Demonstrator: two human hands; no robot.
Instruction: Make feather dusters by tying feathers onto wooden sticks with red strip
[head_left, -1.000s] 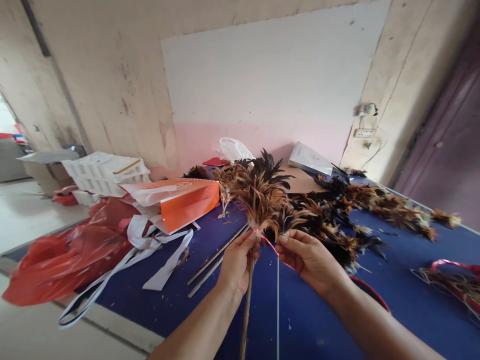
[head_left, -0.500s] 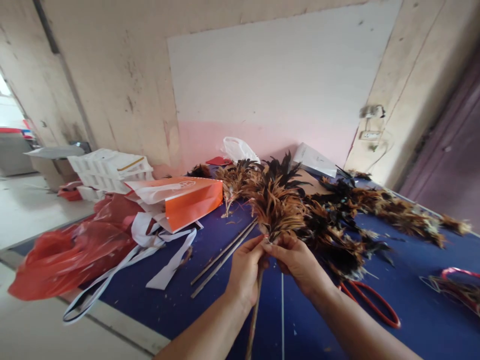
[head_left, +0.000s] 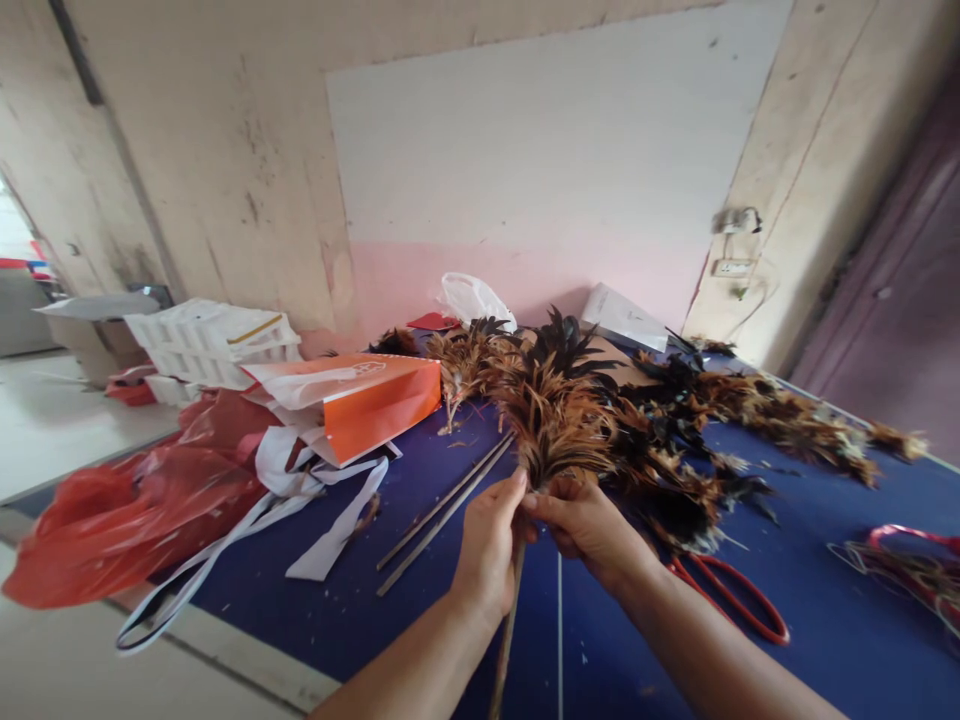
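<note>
A feather duster (head_left: 559,415) with brown and black feathers stands up in front of me, its thin wooden stick (head_left: 505,640) slanting down toward me. My left hand (head_left: 486,540) is closed around the stick just below the feathers. Close beside it, my right hand (head_left: 600,530) has its thumb and fingers pinched at the base of the lowest feathers. Whatever lies between those fingertips is too small to make out. Piles of loose dark and brown feathers (head_left: 682,490) lie to the right of my right hand.
Two bare sticks (head_left: 446,520) lie left of my hands on the blue table (head_left: 630,660). Farther left are an orange paper bag (head_left: 382,410), white straps and a red plastic bag (head_left: 135,520). Red loop handles (head_left: 739,600) lie at right. A white box (head_left: 626,318) stands by the wall.
My left thumb has lifted and straightened along the feather base, where before it was bent against my right fingers. My right hand keeps its pinch. The view has shifted slightly.
</note>
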